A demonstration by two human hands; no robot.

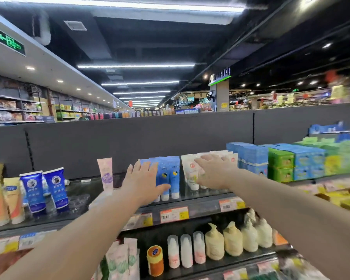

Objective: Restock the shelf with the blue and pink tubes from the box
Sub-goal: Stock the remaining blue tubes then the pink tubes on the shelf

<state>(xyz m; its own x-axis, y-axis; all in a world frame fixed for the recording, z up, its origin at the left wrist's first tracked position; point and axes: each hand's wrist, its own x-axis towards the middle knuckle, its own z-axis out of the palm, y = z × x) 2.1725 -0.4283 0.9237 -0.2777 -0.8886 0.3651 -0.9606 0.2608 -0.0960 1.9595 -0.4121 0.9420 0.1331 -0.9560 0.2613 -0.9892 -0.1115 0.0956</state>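
Several light blue tubes (170, 174) stand cap-down in a row on the top glass shelf (206, 194). My left hand (143, 178) lies flat against their left side with straight fingers. To the right stands a group of white-and-pink tubes (190, 168). My right hand (214, 170) reaches over them with spread fingers and touches them. A single pink tube (106, 174) stands alone to the left. The box is not in view.
Dark blue tubes (43, 190) and yellow tubes (2, 199) stand at the left of the shelf. Blue and green cartons (279, 160) are stacked at the right. Pump bottles (232, 239) and an orange jar (155, 259) fill the lower shelf. Price tags (174, 214) line the shelf edge.
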